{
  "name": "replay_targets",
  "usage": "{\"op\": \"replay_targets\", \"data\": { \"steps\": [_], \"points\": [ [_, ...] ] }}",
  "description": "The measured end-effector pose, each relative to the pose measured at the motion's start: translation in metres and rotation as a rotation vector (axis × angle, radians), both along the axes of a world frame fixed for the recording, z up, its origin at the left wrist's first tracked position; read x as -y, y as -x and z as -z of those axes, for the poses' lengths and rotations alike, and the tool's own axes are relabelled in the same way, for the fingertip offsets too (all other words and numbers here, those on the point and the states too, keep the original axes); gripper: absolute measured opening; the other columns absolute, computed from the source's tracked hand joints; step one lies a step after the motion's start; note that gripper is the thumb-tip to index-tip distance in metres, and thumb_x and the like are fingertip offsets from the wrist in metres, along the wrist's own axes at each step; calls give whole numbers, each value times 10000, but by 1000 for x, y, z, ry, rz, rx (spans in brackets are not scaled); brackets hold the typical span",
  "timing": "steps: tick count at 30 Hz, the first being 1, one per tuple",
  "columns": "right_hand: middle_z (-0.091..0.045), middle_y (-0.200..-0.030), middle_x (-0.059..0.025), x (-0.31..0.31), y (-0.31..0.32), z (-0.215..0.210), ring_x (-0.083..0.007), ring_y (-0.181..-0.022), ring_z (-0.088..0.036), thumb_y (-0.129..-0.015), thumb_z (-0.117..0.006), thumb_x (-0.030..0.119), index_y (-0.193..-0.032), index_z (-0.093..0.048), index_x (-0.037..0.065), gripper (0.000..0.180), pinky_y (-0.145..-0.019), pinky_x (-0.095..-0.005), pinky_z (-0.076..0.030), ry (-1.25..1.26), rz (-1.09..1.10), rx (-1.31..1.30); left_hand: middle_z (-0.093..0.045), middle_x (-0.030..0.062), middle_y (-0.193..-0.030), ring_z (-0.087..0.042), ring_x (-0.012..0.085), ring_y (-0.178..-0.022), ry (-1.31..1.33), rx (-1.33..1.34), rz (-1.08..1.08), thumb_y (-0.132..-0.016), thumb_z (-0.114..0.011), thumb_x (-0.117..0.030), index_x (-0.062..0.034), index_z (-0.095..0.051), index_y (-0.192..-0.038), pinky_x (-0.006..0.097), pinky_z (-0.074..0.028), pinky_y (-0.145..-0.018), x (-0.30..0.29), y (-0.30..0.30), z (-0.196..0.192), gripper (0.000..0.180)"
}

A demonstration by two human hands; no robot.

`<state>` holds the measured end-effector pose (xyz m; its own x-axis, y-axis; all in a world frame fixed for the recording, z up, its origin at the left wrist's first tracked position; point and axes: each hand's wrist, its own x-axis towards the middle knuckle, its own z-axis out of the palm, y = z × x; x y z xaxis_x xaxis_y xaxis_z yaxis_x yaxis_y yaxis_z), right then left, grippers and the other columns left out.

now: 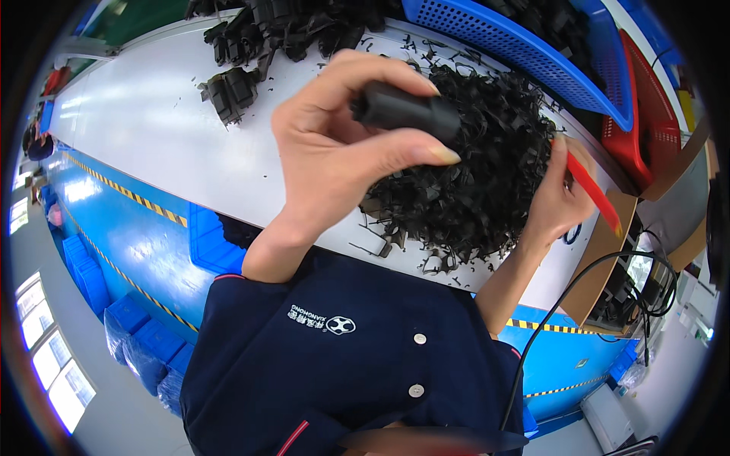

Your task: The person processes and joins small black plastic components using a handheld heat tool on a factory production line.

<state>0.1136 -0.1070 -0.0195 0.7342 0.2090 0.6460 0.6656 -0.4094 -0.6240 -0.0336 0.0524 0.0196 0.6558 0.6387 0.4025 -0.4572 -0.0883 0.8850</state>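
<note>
My left hand (323, 144) is raised over the white table, its thumb and fingers closed around a black cylindrical plastic part (407, 112) that has a wider collar at its right end. To the right, my right hand (559, 199) grips a slim red-handled tool (595, 188); its working tip cannot be made out. Between and beneath my hands spreads a large heap of black plastic trimmings (479, 190). The right hand is beside the right edge of this heap, apart from the black part.
More black molded parts (232, 93) lie toward the far left of the table (152, 129). A blue perforated basket (525, 53) stands at the far right, beside a red crate (642, 114). Nearer on the right are a cardboard box (608, 258) and a looping black cable (566, 292).
</note>
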Motion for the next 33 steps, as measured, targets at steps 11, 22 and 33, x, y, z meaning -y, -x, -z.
{"op": "replay_targets", "data": {
  "steps": [11, 22, 33],
  "points": [
    [-489, -755, -180, 0, 45, -44, -129, -459, -414, -878, -394, 176, -806, -527, -84, 301, -398, -191, -310, -716, -749, -650, -551, 77, -711, -562, 90, -607, -50, -336, 387, -553, -764, 13, 58, -557, -832, 179, -449, -501, 22, -1, -12, 350],
    [-565, -754, -224, -3, 45, -55, -138, -458, -461, -865, -426, 171, -815, -542, -69, 271, -403, -196, -344, -620, -883, -903, -530, 46, -623, -490, 51, -531, -238, -327, 314, -527, -791, -39, 64, -588, -797, 173, -338, -427, 22, -4, -7, 353],
    [-606, -798, -175, 2, 50, -56, -109, -539, -513, -782, -539, 10, -824, -583, -52, 86, -454, -191, -397, -410, -801, -744, -531, 28, -587, -456, 47, -504, -341, -372, 314, -559, -768, -79, 12, -632, -734, 186, -296, -417, 15, -9, -5, 239]
  ]
}}
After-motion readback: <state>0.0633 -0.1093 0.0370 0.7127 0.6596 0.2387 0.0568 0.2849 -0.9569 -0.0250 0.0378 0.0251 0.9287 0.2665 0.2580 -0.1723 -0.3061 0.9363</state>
